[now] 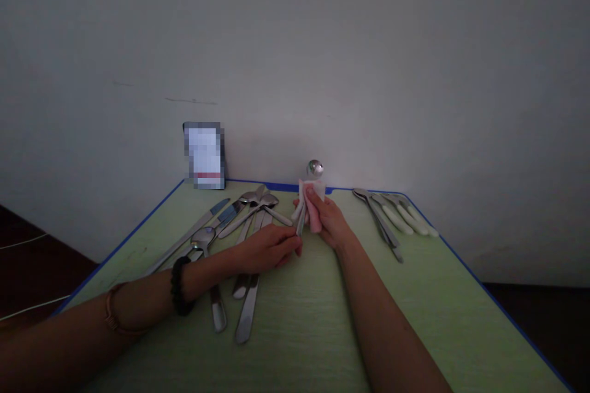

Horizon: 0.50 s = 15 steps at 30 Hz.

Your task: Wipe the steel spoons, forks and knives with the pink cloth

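My left hand [271,248] is closed around the handle end of a metal spoon, whose shiny bowl [315,168] shows above the cloth. My right hand [328,216] pinches a pink and white cloth [314,212] folded about the spoon's upper handle. Part of the handle is hidden by the cloth and fingers. Beneath and beside my left forearm lies a loose pile of metal spoons [203,237] and table knives [196,233], some crossing each other.
On the right of the green table [295,344] lie several metal spoons [380,221] and several pieces of cutlery with white handles [399,221]. A phone-like device [204,156] with a blurred screen leans on the wall [295,61] at the back left.
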Tool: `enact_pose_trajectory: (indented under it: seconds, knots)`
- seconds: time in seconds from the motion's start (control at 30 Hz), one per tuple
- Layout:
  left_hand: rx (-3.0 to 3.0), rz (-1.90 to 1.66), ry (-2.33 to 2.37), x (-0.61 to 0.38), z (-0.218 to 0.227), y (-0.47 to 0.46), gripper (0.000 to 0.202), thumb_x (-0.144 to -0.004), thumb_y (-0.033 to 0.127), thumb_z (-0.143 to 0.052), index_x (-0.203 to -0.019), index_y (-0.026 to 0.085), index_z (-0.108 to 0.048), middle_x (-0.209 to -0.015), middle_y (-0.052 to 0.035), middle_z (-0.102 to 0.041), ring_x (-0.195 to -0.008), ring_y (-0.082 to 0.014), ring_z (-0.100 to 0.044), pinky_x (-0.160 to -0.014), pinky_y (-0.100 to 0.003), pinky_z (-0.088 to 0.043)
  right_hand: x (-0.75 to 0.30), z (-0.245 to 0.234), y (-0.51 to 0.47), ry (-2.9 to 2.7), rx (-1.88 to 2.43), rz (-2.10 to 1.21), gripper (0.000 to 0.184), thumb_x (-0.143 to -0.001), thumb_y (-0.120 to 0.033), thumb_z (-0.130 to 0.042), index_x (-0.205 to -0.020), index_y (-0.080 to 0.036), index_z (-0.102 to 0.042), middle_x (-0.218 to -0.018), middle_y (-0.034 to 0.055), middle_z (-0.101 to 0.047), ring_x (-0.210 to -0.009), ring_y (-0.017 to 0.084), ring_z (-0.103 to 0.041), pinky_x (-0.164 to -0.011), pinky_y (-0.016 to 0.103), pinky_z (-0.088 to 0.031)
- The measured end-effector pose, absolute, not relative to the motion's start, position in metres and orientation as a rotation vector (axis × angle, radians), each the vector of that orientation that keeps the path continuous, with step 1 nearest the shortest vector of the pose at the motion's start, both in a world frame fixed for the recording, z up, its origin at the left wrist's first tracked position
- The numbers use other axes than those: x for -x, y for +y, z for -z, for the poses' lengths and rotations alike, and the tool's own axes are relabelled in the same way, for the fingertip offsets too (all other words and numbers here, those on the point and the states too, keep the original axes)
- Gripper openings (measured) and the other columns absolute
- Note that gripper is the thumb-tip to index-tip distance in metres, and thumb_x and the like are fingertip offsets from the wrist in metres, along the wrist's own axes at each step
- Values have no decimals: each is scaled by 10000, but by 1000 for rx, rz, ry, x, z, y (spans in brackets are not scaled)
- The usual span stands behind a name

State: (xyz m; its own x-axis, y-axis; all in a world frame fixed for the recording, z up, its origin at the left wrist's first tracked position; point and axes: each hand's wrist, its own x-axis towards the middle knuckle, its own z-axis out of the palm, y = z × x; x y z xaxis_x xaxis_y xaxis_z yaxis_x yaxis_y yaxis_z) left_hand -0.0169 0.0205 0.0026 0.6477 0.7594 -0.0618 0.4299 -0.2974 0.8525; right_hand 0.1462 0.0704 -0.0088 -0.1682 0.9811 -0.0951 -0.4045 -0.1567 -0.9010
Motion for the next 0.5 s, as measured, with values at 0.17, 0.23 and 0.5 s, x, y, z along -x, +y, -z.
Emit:
enact_pose_trajectory:
  seconds: [0.17,0.23,0.5]
  knots:
    - [-1955,-452,925,17,-4,20,275,-924,305,-373,-780,164,-560,-516,64,-451,-473,-97,-419,-501,-206,-352,-146,8,70,-929,907,-1578,405,-614,-516,-795,-730,-146,-676,-672,41,-720,-507,99,-556,-509,229,-419]
    - [-1946,-446,930,17,-4,20,272,-921,309,-374,-782,165,-559,-520,64,-451,-472,-97,-415,-496,-206,-348,-146,8,70,-934,912,-1575,416,-606,-526,-796,-720,-146,-674,-653,36,-713,-487,92,-539,-491,226,-407]
    - [-1945,-448,939,17,-2,21,283,-921,326,-371,-780,167,-557,-526,63,-451,-471,-98,-411,-489,-209,-345,-145,8,70,-936,909,-1579,460,-569,-548,-805,-730,-134,-684,-608,27,-700,-474,87,-531,-467,218,-383]
